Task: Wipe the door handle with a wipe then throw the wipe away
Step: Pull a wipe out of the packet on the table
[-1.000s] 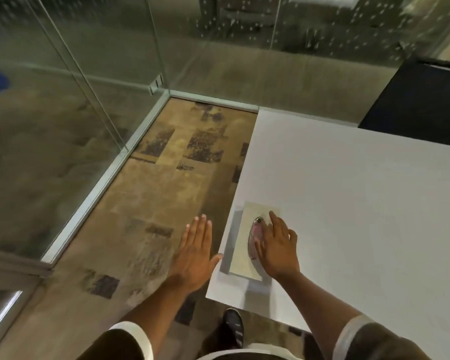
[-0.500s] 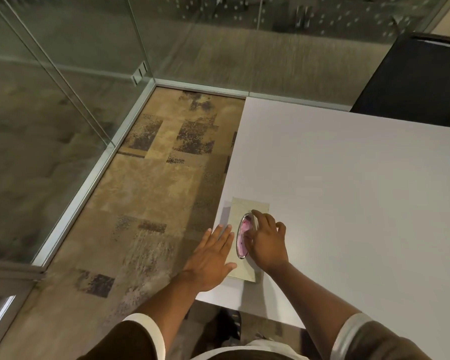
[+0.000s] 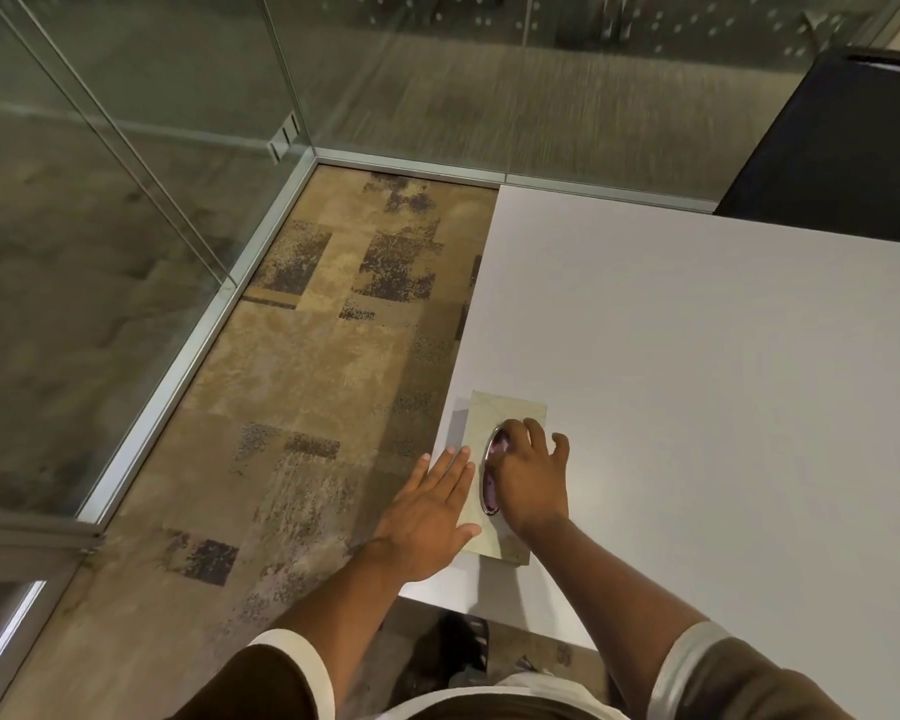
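Item, left side: glass wall (image 3: 100, 210) with a metal floor track (image 3: 188, 356), meeting a second glass wall along the far side at a corner. Beyond the glass, grey carpet, blurred.

Item: floor (image 3: 307, 381) inside the corner, tan carpet with dark mottled patches.

Item: left hand (image 3: 427, 511), flat and open, fingers (image 3: 455, 465) straight and close together, holding nothing. It lay over the near left edge of the white door (image 3: 697, 381), fingertips reaching the left margin of the metal plate (image 3: 510, 407); whether the palm pressed the surface could not be told.

Item: metal plate, rectangular, brushed and pale, set in the door near its left edge. On it, the door handle (image 3: 489, 459), an oval chrome piece standing out from the plate.

Item: wipe (image 3: 492, 493), purplish, seen only in part, pressed against the handle on its right side and under the right hand.

Item: right hand (image 3: 531, 475), curled over the handle from the right, fingers bent and closed on the wipe, little finger lifted slightly apart. Thumb hidden.

Item: door, a broad plain white surface filling the right half of the view.

Item, far right: dark panel (image 3: 842, 158) behind the door's upper edge; its nature could not be told.

Item, bottom: brown short sleeves with white cuffs, and a dark shoe (image 3: 463, 646) on the floor below the door's near edge.
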Demonstrator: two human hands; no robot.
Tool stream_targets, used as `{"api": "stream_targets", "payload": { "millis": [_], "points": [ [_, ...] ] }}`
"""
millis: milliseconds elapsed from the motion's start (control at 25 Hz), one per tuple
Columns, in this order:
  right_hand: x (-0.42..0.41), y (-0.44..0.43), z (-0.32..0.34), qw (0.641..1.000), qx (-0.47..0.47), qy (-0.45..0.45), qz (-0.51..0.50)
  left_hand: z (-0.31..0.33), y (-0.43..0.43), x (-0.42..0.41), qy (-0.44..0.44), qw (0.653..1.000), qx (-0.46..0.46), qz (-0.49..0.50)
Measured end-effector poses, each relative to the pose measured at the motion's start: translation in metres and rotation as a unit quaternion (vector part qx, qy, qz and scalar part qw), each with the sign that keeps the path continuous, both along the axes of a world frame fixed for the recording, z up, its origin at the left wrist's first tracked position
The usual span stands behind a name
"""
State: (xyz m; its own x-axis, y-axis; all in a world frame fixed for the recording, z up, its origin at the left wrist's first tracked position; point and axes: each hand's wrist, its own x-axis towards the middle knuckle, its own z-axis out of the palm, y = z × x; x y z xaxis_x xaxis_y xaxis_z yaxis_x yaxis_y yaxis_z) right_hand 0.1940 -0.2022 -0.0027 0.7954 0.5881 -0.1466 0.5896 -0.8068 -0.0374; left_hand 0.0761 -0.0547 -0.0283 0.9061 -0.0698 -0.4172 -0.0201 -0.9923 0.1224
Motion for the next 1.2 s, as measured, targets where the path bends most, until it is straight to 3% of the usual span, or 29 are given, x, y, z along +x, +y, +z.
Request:
{"api": "stream_targets", "payload": {
  "millis": [400,800,1000,1080,1120,1200],
  "points": [
    [0.006,-0.008,0.004,0.998,0.011,0.047,-0.037,0.002,0.000,0.001,0.011,1.000,0.011,-0.002],
    [0.020,-0.018,0.037,0.949,0.214,0.204,-0.109,0.011,-0.003,0.003,0.023,1.000,0.004,0.003],
    [0.022,-0.025,0.064,0.887,0.360,0.257,-0.135,0.018,-0.005,0.008,0.013,0.996,-0.069,0.062],
    [0.023,-0.025,0.077,0.857,0.405,0.285,-0.144,0.022,-0.007,0.012,-0.030,0.974,-0.179,0.137],
    [0.023,-0.024,0.083,0.843,0.419,0.302,-0.150,0.028,-0.007,0.014,-0.053,0.946,-0.259,0.188],
    [0.023,-0.022,0.093,0.812,0.440,0.348,-0.162,0.047,-0.007,0.014,-0.091,0.844,-0.444,0.287]
  ]
}}
